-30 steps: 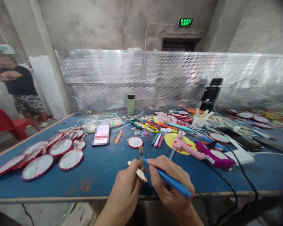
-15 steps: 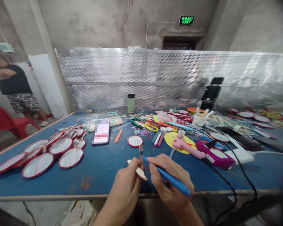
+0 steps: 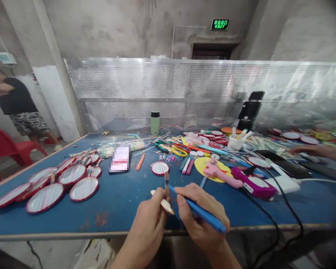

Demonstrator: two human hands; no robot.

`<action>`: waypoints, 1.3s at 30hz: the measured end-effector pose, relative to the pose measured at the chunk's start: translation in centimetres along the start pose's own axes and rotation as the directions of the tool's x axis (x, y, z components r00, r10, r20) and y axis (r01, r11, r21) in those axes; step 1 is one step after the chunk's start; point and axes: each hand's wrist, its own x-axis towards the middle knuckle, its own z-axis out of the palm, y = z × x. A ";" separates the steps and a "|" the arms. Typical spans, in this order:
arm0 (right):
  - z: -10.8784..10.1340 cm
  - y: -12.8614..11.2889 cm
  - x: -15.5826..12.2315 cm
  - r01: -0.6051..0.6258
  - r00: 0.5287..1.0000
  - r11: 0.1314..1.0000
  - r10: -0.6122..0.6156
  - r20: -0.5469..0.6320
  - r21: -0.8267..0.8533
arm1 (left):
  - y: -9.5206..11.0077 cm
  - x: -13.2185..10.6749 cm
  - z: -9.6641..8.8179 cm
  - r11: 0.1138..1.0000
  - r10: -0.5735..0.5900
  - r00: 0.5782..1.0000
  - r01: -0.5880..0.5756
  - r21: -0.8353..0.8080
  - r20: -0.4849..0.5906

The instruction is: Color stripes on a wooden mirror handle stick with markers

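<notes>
Near the front of the table, my left hand (image 3: 152, 215) is closed on a flat wooden stick (image 3: 166, 176) with a dark painted band. Its top meets the lower edge of a small round white disc with a red rim (image 3: 159, 168); whether they are joined I cannot tell. Also caught in that hand is a white marker (image 3: 165, 205) with an orange tip. My right hand (image 3: 204, 213) grips a blue marker (image 3: 207, 216), its tip by the stick. Just beyond lie several capped markers (image 3: 186, 165) and an orange marker (image 3: 140, 162).
Several red-rimmed discs (image 3: 72, 174) lie at left beside a phone (image 3: 120, 158). To the right are a pink glue gun (image 3: 222, 175), a purple device (image 3: 254, 184) and cables. A green cup (image 3: 155, 123) stands behind. Another person's hand (image 3: 310, 150) reaches in at right.
Another person's hand has come in over the table at the far right. The person standing at left has shifted slightly. My hands have hardly moved.
</notes>
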 end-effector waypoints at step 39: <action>0.1 0.0 -0.1 0.028 1.000 0.999 -0.028 -0.014 -0.026 | 0.2 0.0 0.0 1.000 -0.026 1.000 0.026 0.005 0.006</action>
